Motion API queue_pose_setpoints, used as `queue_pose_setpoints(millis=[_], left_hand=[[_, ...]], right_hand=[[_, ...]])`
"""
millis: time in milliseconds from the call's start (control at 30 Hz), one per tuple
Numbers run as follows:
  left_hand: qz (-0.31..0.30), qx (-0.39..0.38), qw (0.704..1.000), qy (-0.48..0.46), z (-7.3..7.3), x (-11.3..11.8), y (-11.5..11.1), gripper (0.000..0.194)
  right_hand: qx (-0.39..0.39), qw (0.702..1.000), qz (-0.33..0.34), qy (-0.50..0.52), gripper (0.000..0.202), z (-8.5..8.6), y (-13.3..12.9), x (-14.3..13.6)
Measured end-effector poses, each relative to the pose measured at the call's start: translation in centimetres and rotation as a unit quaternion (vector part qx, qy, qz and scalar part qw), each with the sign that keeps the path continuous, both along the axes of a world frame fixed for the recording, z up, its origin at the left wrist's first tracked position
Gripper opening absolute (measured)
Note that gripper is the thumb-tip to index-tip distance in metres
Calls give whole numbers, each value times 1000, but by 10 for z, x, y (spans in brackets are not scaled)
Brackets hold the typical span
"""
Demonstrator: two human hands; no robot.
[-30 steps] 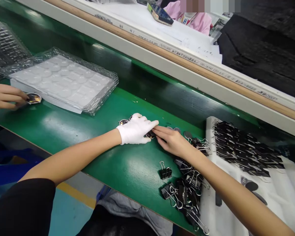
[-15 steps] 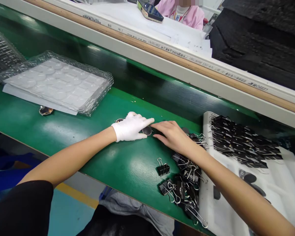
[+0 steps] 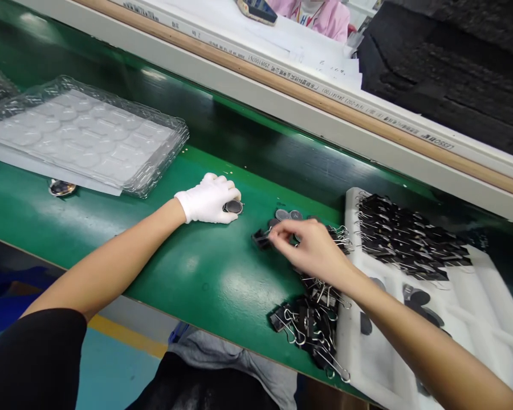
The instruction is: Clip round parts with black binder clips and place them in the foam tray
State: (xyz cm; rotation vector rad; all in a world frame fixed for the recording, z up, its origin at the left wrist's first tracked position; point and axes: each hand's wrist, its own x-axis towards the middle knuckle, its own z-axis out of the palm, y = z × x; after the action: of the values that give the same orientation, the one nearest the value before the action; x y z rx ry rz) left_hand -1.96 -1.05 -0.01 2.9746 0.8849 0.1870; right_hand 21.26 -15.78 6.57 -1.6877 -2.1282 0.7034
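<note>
We see a glossy green tabletop [image 3: 205, 279] catching overhead light; beyond it a pale rail [image 3: 282, 108], below it a teal floor [image 3: 111, 376] with a yellow stripe [image 3: 128, 337]

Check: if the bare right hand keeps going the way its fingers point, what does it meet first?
The right hand points left, pinching a black binder clip. Next in that line, across bare green belt, is probably the gloved left hand on its round disc.

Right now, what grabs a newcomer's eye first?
The white-gloved left hand at centre, fingers on a dark disc on the green belt. Beside it, the bare right hand pinches a black clip. Clips crowd the white tray on the right.
</note>
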Motion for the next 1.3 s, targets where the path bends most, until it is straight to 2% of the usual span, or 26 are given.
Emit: queue_pose_setpoints(millis=[67, 133, 200, 300, 400, 467, 533, 600, 667, 733, 800, 867, 933, 1100, 1300], left_hand=[[13, 13, 1000, 2, 3, -4, 3, 34], [21, 25, 999, 7, 5, -5, 1, 36], [28, 33, 999, 10, 6, -4, -4, 38], [31, 34, 999, 15, 5, -2, -9, 43], [27, 20, 999, 13, 2, -1, -10, 44], [31, 16, 999, 8, 0, 0, -10, 41], [35, 22, 999, 7, -1, 1, -10, 41], [35, 28, 999, 12, -1, 2, -11, 42], [34, 29, 999, 17, -1, 3, -11, 42], [33, 30, 999, 19, -1, 3, -12, 41], [33, 32, 999, 18, -2, 3, -12, 41], [34, 38, 999, 16, -4, 4, -12, 42], [35, 43, 998, 15, -6, 5, -12, 44], [39, 44, 998, 18, -7, 6, -13, 43], [42, 37, 998, 26, -6, 9, -14, 47]], right_hand=[[14, 994, -101, 37, 10, -1, 24, -3], [-5, 988, -146, 55, 16, -8, 49, -5], [-47, 987, -144, 62, 14, -19, 72, -4], [-95, 990, -88, 61, 9, -32, 93, -1], [-136, 990, -21, 42, 13, -30, 100, 2], [-144, 989, -14, -20, 25, -23, 102, 1], [-76, 992, -52, -90, 40, -17, 105, -5], [31, 987, -109, -111, 50, -17, 111, -15], [88, 981, -153, -83, 54, -23, 120, -27], [79, 979, -178, -59, 58, -34, 130, -38], [57, 983, -170, -50, 62, -46, 138, -47], [54, 988, -136, -51, 65, -56, 142, -51], [57, 990, -113, -59, 68, -64, 142, -52], [34, 989, -127, -71, 73, -72, 140, -44], [64, 988, -130, -44, 70, -80, 138, -37]])
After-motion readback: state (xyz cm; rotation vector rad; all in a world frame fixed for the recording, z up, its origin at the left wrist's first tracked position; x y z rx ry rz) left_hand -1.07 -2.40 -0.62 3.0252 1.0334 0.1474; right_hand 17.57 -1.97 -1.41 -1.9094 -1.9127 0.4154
